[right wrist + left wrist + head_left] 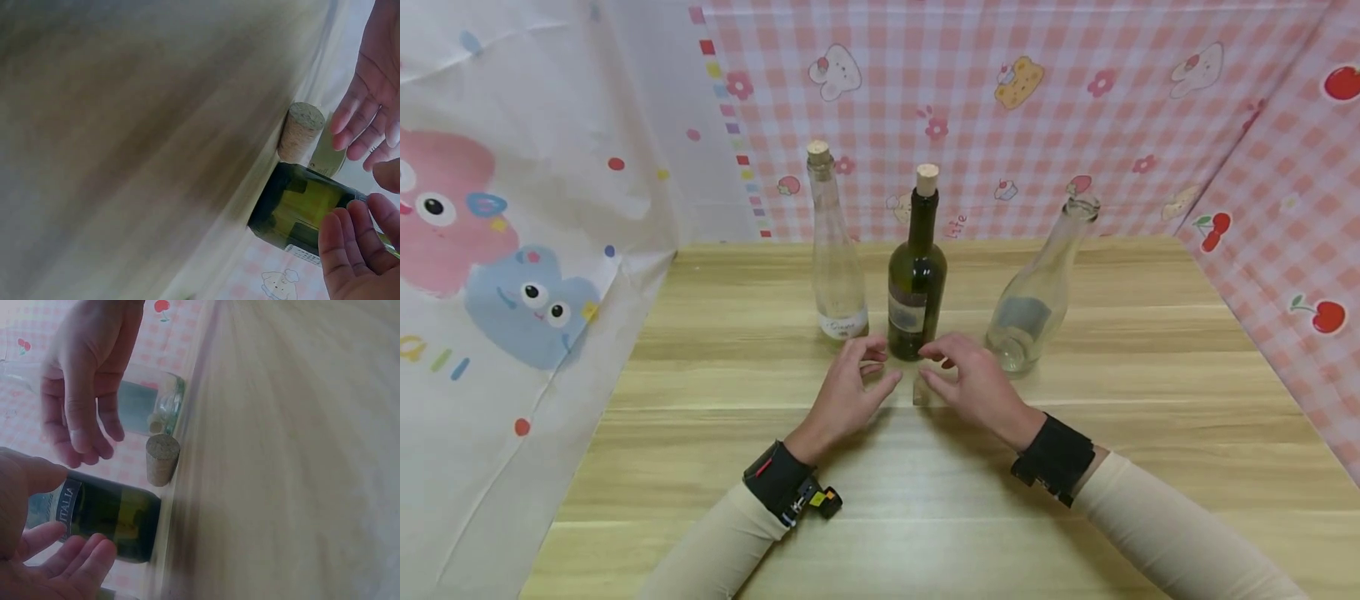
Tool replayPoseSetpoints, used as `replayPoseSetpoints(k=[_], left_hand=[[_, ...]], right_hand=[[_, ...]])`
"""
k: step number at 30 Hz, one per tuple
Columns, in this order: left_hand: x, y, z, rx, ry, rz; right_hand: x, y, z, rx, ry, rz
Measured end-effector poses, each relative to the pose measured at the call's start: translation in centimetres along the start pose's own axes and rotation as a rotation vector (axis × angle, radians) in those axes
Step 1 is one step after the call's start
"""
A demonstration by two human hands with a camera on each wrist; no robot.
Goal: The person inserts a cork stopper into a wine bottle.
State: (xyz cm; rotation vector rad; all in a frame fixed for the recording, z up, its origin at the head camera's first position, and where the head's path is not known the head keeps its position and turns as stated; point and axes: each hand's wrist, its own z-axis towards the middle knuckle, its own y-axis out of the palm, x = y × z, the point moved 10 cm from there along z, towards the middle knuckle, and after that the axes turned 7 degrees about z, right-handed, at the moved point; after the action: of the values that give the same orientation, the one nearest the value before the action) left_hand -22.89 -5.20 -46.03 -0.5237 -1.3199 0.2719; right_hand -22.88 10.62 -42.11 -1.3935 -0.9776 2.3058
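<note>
A dark green wine bottle (917,275) with a cork (927,179) in its neck stands upright in the middle. On the table before it is a loose cork (921,390), upright in the left wrist view (162,461). My left hand (853,383) hovers left of this cork, its relaxed fingers near the green bottle's base. My right hand (973,379) mirrors it on the right, thumb tip beside the cork. Neither hand visibly grips anything. In the right wrist view, a gap shows between the loose cork (301,132) and both hands.
A corked clear bottle (838,275) with a white label stands at the left. At the right is another clear bottle (1030,304), its mouth (1081,207) bare. Behind the wooden table (895,533) hangs a pink checked cloth (970,100).
</note>
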Motion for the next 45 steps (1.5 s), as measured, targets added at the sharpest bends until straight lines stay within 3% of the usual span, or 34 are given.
replayPoseSetpoints(k=[7,12,26,45], left_hand=[[0.0,0.0,0.0,-0.016,-0.003,0.010],[0.0,0.0,-0.1,-0.018,-0.009,0.013],[0.3,0.1,-0.2,-0.031,0.018,0.006],[0.4,0.4,-0.3,-0.043,0.028,0.045]], right_hand=[[0.4,1.4,0.0,-0.101,0.047,0.012],[0.7,2.3,-0.1,-0.173,0.054,-0.046],[1.1,3.2,-0.2,-0.245,0.044,-0.093],[1.3,3.2,0.2,-0.256,0.046,-0.078]])
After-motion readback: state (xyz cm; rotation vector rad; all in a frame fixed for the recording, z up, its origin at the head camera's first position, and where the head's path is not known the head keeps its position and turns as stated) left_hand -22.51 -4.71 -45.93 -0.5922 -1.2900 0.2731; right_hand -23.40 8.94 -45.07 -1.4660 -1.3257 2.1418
